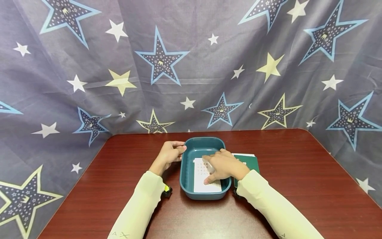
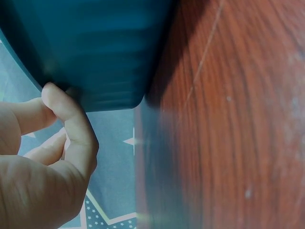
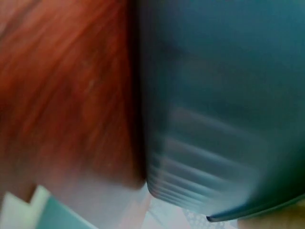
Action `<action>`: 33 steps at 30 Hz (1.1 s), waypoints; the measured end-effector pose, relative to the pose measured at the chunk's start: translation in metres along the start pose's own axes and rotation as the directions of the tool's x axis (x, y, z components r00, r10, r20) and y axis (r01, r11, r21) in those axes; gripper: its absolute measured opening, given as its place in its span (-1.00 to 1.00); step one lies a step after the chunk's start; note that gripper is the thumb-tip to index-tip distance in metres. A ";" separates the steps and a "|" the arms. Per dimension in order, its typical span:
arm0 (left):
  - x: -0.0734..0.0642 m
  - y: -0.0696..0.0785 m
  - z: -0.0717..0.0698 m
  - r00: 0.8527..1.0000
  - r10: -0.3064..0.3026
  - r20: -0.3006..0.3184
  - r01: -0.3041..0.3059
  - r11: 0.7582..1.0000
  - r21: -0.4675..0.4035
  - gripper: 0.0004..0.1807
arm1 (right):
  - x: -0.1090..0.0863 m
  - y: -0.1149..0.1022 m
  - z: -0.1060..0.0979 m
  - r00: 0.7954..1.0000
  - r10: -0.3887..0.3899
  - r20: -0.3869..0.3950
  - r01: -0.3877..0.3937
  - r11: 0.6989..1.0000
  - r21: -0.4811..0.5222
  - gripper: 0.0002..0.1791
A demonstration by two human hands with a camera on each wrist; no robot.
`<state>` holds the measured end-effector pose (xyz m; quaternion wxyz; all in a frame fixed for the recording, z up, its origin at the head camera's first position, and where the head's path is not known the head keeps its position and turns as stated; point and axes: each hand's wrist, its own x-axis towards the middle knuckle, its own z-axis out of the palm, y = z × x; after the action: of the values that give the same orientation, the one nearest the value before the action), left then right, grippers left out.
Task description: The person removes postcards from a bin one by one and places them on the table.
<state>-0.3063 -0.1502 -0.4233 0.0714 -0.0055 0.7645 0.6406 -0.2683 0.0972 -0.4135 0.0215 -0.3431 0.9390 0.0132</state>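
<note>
A dark teal rectangular container (image 1: 203, 142) stands on the table. Its left rim is pinched by my left hand (image 1: 168, 154); the left wrist view shows the thumb and fingers (image 2: 71, 119) at that rim. Inside the container's near part lies a white sheet or booklet (image 1: 206, 187) with printed characters. My right hand (image 1: 223, 165) reaches over the right rim, its fingers spread over the white piece and the thumb on its face. Part of the print is hidden beneath that hand. Only a blurred sliver of the right hand (image 3: 274, 220) appears in the right wrist view.
A green book or booklet (image 1: 252, 164) lies right of the container, partly under my right wrist, with a white edge showing behind it. The reddish-brown wooden table (image 1: 125, 186) meets a grey star-patterned curtain (image 1: 191, 89) at its back and sides.
</note>
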 end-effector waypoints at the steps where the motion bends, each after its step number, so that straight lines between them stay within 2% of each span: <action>1: 0.000 0.000 0.000 1.000 0.000 0.000 0.000 1.000 0.001 -0.60 | 0.000 0.000 0.000 1.000 0.004 0.001 -0.004 1.000 0.003 0.19; 6: 0.000 0.000 0.001 1.000 -0.003 0.003 0.003 1.000 0.001 -0.61 | 0.000 -0.001 0.000 1.000 0.013 -0.011 -0.013 1.000 0.018 0.20; 15: -0.003 0.002 0.002 1.000 -0.008 0.007 0.008 1.000 -0.001 -0.61 | -0.002 0.000 -0.002 0.997 0.012 -0.080 -0.005 0.996 0.085 0.09; 18: -0.003 0.001 0.002 1.000 -0.010 0.010 0.010 1.000 -0.002 -0.61 | -0.002 0.001 -0.003 0.995 0.014 -0.097 -0.002 0.992 0.128 0.00; 25: -0.002 0.003 0.001 1.000 -0.010 0.003 0.010 1.000 -0.008 -0.62 | -0.002 0.004 -0.007 0.981 0.015 -0.191 0.043 0.955 0.294 -0.43; 33: -0.001 0.002 0.001 1.000 -0.008 0.003 0.008 1.000 -0.010 -0.62 | -0.006 0.011 -0.013 0.963 -0.014 -0.268 0.115 0.924 0.366 -0.54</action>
<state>-0.3056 -0.1491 -0.4215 0.0751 -0.0077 0.7611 0.6442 -0.2712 0.1085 -0.3997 -0.0361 -0.3621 0.9065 -0.2139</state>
